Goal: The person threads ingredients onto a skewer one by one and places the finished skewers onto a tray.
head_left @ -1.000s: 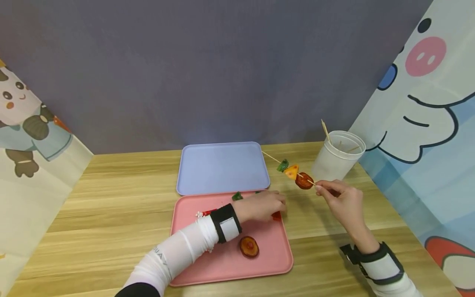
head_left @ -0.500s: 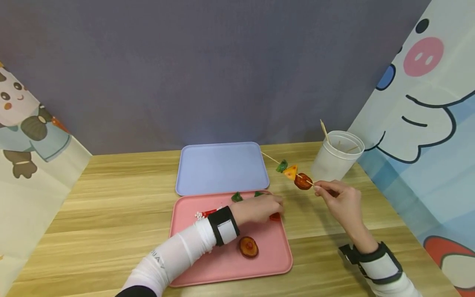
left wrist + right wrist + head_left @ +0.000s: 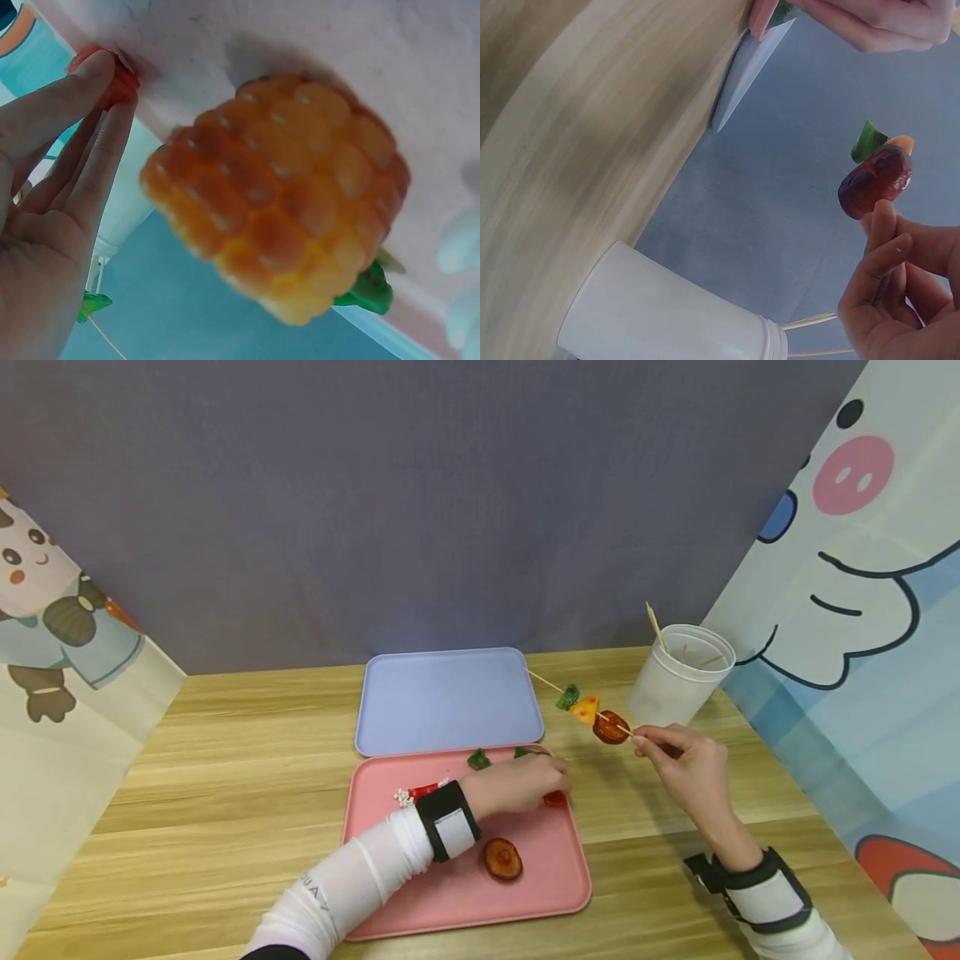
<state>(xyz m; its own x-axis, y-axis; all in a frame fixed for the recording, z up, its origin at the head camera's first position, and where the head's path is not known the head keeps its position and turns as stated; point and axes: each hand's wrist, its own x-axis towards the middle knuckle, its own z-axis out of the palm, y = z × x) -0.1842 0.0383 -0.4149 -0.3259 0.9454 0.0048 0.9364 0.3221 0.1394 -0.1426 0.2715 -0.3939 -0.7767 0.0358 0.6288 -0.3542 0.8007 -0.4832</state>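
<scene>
My left hand (image 3: 534,778) covers part of the red piece (image 3: 555,799) in the head view and hides the corn (image 3: 281,199) from it. The near end of the skewer (image 3: 586,709) disappears inside my right hand (image 3: 693,768). The left wrist view cuts off some pale, blurred things (image 3: 461,247) I cannot identify; the right wrist view crops the cup (image 3: 667,315).

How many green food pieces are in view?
3: one green piece on the thin wooden skewer in the right hand; another green piece and a third green piece far back on the rectangular pink tray. The left arm may hide more.
</scene>
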